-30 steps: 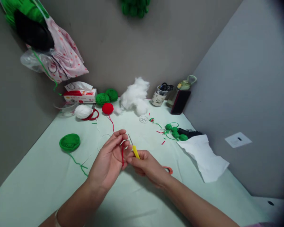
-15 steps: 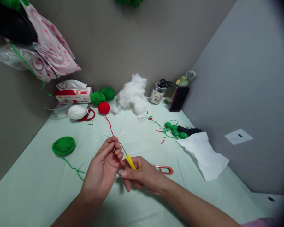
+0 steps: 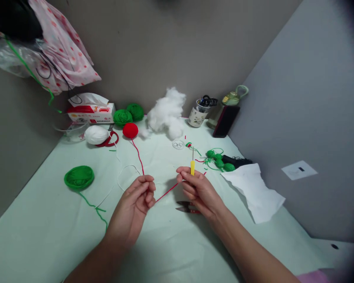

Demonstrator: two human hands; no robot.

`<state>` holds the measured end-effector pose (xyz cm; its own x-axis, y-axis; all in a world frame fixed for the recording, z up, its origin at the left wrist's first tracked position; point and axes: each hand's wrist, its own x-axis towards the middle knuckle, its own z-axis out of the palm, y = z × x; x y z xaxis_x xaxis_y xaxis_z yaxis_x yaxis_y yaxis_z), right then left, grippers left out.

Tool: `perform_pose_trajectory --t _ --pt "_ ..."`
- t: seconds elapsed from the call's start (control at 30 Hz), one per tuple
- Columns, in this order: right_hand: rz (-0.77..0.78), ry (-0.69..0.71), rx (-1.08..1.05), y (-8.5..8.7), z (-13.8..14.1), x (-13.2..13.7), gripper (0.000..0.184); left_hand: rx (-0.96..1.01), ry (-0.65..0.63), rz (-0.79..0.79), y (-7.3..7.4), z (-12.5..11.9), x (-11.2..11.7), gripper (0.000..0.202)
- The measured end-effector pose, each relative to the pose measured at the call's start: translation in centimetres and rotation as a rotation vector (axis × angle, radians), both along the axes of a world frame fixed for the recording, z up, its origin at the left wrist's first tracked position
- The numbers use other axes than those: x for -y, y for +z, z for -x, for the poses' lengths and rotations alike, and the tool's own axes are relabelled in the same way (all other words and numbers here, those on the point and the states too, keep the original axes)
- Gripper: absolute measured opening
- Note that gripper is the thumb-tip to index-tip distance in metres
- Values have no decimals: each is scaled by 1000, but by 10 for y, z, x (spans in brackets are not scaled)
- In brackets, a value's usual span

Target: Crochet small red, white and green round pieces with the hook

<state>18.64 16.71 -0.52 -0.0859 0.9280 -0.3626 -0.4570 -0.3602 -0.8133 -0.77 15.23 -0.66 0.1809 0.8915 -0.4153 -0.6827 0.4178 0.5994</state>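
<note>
My left hand (image 3: pixel 135 204) is closed, pinching a red yarn strand (image 3: pixel 165 192) that runs back to a red yarn ball (image 3: pixel 130 130). My right hand (image 3: pixel 199 190) is closed on a yellow-handled crochet hook (image 3: pixel 192 166), held upright, and on the other end of the red strand. The strand is stretched taut between the two hands, just above the pale green table (image 3: pixel 47 220). Small snips (image 3: pixel 186 207) lie on the table under my right hand.
Around the table stand a green yarn coil (image 3: pixel 79 177), white yarn ball (image 3: pixel 96 134), two green balls (image 3: pixel 128 114), tissue box (image 3: pixel 90 114), white stuffing (image 3: pixel 166 113), cup of tools (image 3: pixel 199 112), dark phone (image 3: pixel 225 120), green crocheted pieces (image 3: pixel 220 161) and white paper (image 3: pixel 253 192). Grey walls close in behind and on the right.
My right hand has moved right and up, away from the left, pulling the red strand taut. The hook now points upright. The snips show under the right hand.
</note>
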Motion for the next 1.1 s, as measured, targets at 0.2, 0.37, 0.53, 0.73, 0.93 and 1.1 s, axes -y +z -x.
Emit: perform_pose_trajectory --t 0.2,0.37,0.53,0.73,0.93,1.1 --pt "6 219 87 -4 -6 2 19 -126 161 -168 2 18 -14 8" --pt "29 472 163 -14 5 10 21 -256 240 -245 6 29 -19 9" --pt "-31 701 227 -19 20 23 24 -248 204 -276 1 28 -22 13" --pt "11 593 -74 -8 16 23 25 -942 -113 -492 -13 25 -19 67" --pt "-20 391 -176 1 7 17 19 -1444 151 -796 -7 37 -13 47" --pt "-19 371 -195 0 10 18 17 -1284 280 -812 1 30 -2 9"
